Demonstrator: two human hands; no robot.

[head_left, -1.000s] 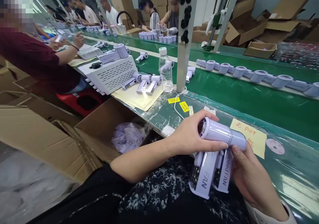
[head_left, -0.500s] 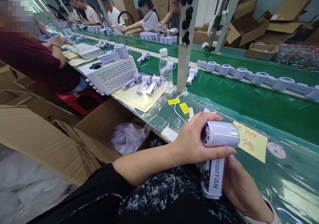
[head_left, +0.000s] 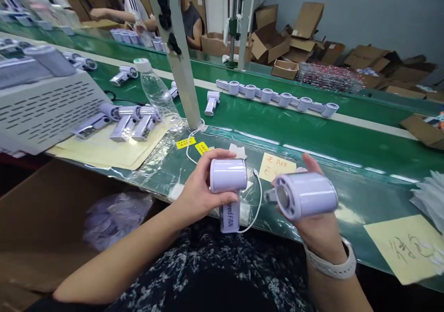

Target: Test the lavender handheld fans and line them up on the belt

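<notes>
My left hand (head_left: 196, 189) is closed around the barrel of a pale lilac handheld fan (head_left: 228, 175). Its handle, lettered "eed FAN", hangs downward. A second handheld fan (head_left: 312, 194) lies sideways in my right hand (head_left: 321, 233), its round grille end facing left and its handle mostly hidden. A gap separates the two fans. Between them a white cable (head_left: 260, 196) curves up from near the first fan's base; whether it is plugged in there I cannot tell.
More fans (head_left: 128, 122) lie on yellow paper at left, beside a slotted white box (head_left: 52, 103). A plastic bottle (head_left: 156, 90) leans by a metal post (head_left: 180, 71). Fans (head_left: 267, 95) line the green conveyor (head_left: 277, 127). An open carton (head_left: 45, 210) is below left. Co-workers sit opposite.
The view has swung right. My right hand, earlier beside the lettered fan's handle, now holds a second fan to the right. My left hand still grips the first fan.
</notes>
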